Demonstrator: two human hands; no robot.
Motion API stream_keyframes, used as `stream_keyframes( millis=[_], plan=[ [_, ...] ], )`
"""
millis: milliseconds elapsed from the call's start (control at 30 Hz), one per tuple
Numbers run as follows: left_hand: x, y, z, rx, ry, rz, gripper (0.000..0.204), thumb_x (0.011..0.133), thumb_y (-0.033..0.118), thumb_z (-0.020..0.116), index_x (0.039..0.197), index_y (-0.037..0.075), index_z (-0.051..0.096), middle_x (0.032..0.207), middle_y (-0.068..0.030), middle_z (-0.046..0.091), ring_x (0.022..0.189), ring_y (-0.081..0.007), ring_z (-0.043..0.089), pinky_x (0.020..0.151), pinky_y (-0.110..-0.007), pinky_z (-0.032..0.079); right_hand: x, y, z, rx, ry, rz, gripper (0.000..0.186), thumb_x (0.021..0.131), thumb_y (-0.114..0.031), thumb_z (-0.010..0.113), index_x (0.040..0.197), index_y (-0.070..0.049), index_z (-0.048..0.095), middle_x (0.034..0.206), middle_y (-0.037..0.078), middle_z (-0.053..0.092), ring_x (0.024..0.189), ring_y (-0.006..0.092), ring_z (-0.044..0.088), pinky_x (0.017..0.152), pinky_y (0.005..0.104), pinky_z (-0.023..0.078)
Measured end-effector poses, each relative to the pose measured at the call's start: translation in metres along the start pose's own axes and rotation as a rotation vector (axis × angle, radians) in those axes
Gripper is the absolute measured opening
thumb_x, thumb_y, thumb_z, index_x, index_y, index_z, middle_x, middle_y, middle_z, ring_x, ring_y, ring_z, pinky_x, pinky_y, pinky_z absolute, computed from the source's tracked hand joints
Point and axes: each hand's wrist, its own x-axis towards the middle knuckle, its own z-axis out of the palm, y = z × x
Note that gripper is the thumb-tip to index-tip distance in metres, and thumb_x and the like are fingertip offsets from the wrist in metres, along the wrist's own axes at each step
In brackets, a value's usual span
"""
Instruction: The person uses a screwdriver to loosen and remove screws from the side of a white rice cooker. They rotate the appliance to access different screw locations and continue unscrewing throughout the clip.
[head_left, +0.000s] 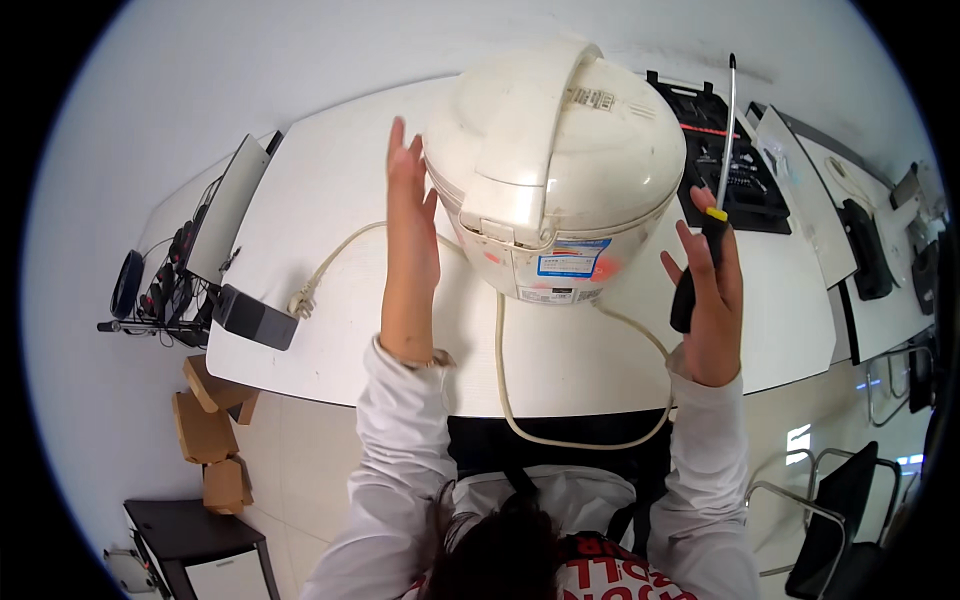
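Observation:
A cream rice cooker (610,190) with a curved carrying handle (560,110) stands on the white table. My left hand (410,195) is raised along the cooker's left side, fingers stretched and holding nothing; I cannot tell whether the fingertips touch the shell. To the right of the cooker, my right hand (722,290) holds a long screwdriver (713,232) by its black handle with a yellow collar. Its shaft points up and away, and some fingers of this hand are spread. The cooker's pale power cord (503,375) loops over the table's near edge, and its plug end (301,303) lies at the left.
Behind my right hand lies an open black tool case (745,175) with bits and sockets. A black box-shaped adapter (255,318) sits at the table's left edge, near a monitor (228,208). Cardboard boxes (208,425) are on the floor at left, a chair (840,510) at lower right.

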Motion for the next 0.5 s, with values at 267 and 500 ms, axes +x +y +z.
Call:
stream_keyframes(
  millis=[267, 500],
  plan=[
    [0.013, 0.013, 0.027, -0.069, -0.118, 0.035, 0.065, 0.084, 0.041, 0.051, 0.134, 0.005, 0.032, 0.129, -0.0175, 0.04, 0.117, -0.0275, 0.043, 0.096, -0.033, 0.035, 0.017, -0.014, 0.019, 0.036, -0.162, -0.058, 0.051, 0.092, -0.037, 0.045, 0.136, -0.015, 0.033, 0.132, 0.006, 0.04, 0.122, 0.0173, 0.036, 0.097, 0.0357, 0.03],
    [0.03, 0.029, 0.053, 0.107, -0.15, 0.253, 0.056, 0.081, 0.031, 0.058, 0.126, 0.002, 0.042, 0.119, -0.0176, 0.049, 0.107, -0.0249, 0.05, 0.089, -0.032, 0.04, 0.014, -0.008, 0.02, 0.336, -0.02, -0.066, 0.048, 0.094, -0.029, 0.043, 0.137, -0.01, 0.03, 0.129, 0.005, 0.042, 0.116, 0.0135, 0.039, 0.099, 0.0287, 0.027]
  ],
)
